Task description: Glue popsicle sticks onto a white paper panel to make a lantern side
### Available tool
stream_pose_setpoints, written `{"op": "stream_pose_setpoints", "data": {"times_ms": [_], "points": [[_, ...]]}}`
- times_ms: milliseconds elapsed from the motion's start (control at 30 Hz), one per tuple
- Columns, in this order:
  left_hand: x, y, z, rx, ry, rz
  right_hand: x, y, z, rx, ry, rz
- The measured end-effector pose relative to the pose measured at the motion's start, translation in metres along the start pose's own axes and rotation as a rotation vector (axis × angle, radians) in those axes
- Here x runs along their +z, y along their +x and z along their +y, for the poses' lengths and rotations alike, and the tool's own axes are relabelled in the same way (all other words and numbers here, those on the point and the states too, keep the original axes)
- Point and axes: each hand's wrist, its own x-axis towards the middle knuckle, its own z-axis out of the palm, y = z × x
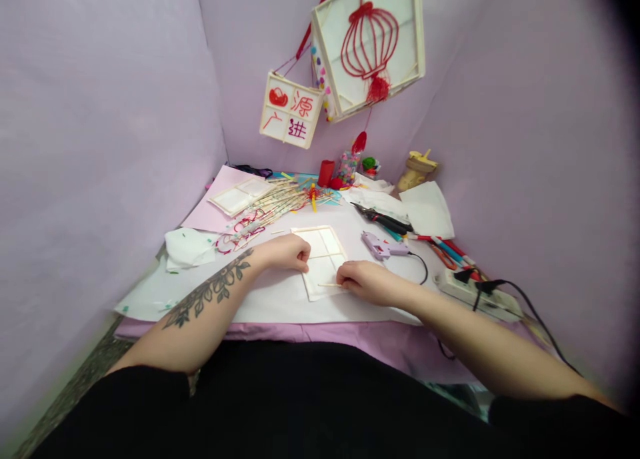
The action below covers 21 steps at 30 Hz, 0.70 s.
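Observation:
A white rectangular panel [320, 241] with thin wooden strips along its edges and across it lies on the white-covered table. My left hand [293, 253] is closed at the panel's left edge; whatever its fingers hold is too small to make out. Over the lower right part of the panel, my right hand [363, 281] pinches the right end of a short thin stick [327, 285], which points left near the panel's lower edge. A lilac glue gun [383, 247] lies to the right of the panel, above my right hand.
Bundled sticks [280, 199] and a second framed panel [237, 197] lie at the back left. Black-handled pliers [383, 219] lie at the back right, and a power strip [480, 295] with cables at the right edge. A lantern picture [373, 45] hangs above.

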Motion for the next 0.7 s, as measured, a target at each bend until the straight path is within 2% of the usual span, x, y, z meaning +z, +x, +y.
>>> {"op": "stream_pose_setpoints", "data": {"times_ms": [233,367,433,467,533,600,633,700], "points": [[0.000,-0.001,0.001,-0.002,-0.003,-0.012,0.015,-0.005,-0.006,-0.001,-0.246,0.033],[0.002,0.001,0.002,0.007,-0.021,-0.022,0.019,-0.009,-0.006,-0.002,-0.238,0.069],[-0.004,-0.001,-0.002,0.025,-0.035,-0.008,0.021,-0.010,-0.004,-0.007,-0.220,0.092],[-0.009,-0.003,-0.006,0.028,-0.045,0.025,0.023,-0.010,-0.003,-0.008,-0.213,0.104],[-0.025,-0.011,-0.018,-0.012,-0.060,0.178,0.025,-0.011,-0.002,-0.013,-0.194,0.126],[-0.043,-0.024,-0.035,-0.151,-0.044,0.419,0.028,-0.012,-0.001,-0.022,-0.167,0.141],[-0.051,-0.031,-0.044,-0.234,-0.013,0.491,0.029,-0.012,-0.001,-0.028,-0.153,0.148],[-0.062,-0.043,-0.060,-0.411,0.091,0.510,0.031,-0.012,0.000,-0.038,-0.133,0.163]]}}
